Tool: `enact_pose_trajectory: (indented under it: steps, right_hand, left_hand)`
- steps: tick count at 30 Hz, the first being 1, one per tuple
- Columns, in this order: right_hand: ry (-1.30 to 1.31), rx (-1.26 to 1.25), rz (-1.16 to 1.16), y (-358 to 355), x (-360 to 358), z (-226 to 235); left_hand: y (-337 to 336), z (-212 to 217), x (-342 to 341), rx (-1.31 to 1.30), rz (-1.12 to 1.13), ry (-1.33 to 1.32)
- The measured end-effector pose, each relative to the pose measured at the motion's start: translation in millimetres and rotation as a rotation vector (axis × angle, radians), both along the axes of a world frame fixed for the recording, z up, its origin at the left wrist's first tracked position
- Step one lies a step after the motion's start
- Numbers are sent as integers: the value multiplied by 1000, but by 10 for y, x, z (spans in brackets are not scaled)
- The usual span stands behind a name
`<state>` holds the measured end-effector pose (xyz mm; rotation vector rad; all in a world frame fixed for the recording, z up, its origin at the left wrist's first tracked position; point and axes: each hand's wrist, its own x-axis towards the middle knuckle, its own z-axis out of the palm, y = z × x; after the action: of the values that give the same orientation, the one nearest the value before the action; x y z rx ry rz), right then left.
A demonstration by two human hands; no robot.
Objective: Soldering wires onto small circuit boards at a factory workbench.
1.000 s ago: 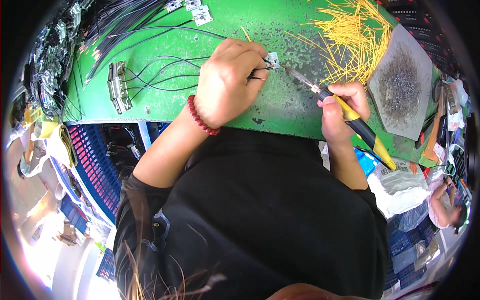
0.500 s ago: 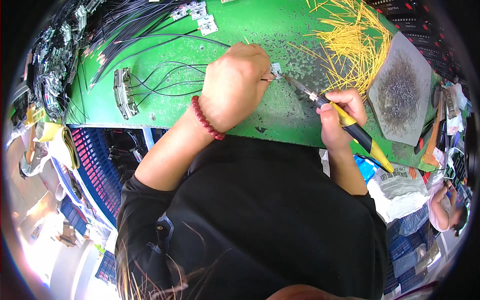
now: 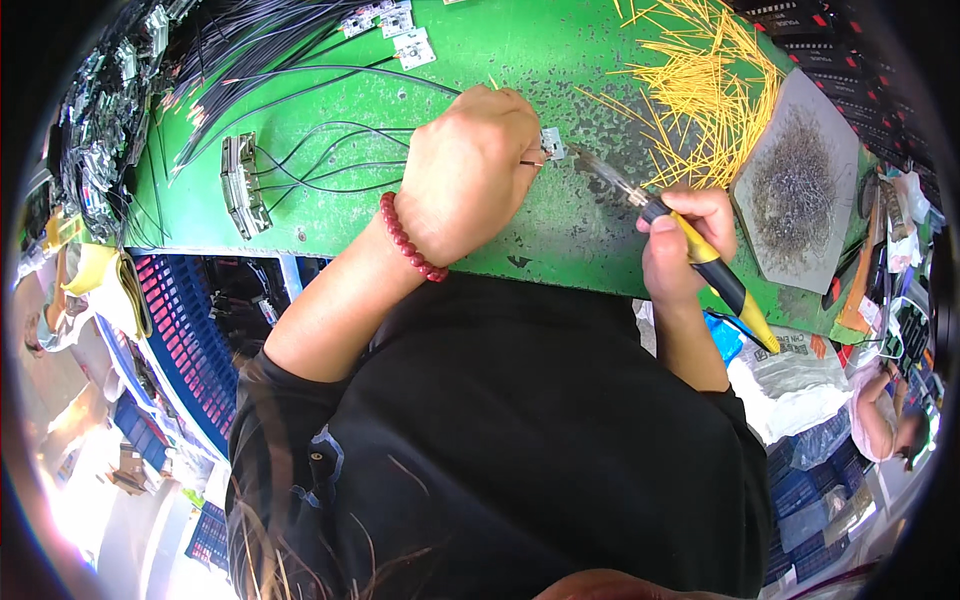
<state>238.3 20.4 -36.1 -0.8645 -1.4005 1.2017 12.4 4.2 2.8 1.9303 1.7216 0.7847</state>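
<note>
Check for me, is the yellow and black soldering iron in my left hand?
No, the yellow and black soldering iron is in your right hand, while your left hand is beside a small pale circuit board.

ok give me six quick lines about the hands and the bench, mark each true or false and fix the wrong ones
1. The right hand holds the iron. True.
2. The bracelet is on the right wrist. False: it is on the left wrist.
3. Black wires run from the metal part to the left hand. True.
4. The iron's tip points away from the white board by the left hand's fingers. False: it points toward that board.
5. The bench is green with worn patches. True.
6. The yellow wires lie to the right of the grey plate. False: they lie to its left.
</note>
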Motion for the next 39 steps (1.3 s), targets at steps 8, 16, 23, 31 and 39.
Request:
enact_pose_trajectory:
  steps: [8,16,23,31,39]
  right_hand:
    - [-154,-194,196,61,-245,288]
    - [-334,163,162,157,-700,226]
    - [-314,124,83,231,-500,213]
    - [-372,284,188,273,-578,181]
    - [-309,53,112,159,-499,159]
  left_hand:
    - [-4,-18,4,28,-13,13]
    - [-9,-34,7,37,-18,42]
    - [-4,-6,-20,-5,-24,32]
    - [28,87,-26,-25,-69,15]
    - [33,84,-37,-46,-31,-28]
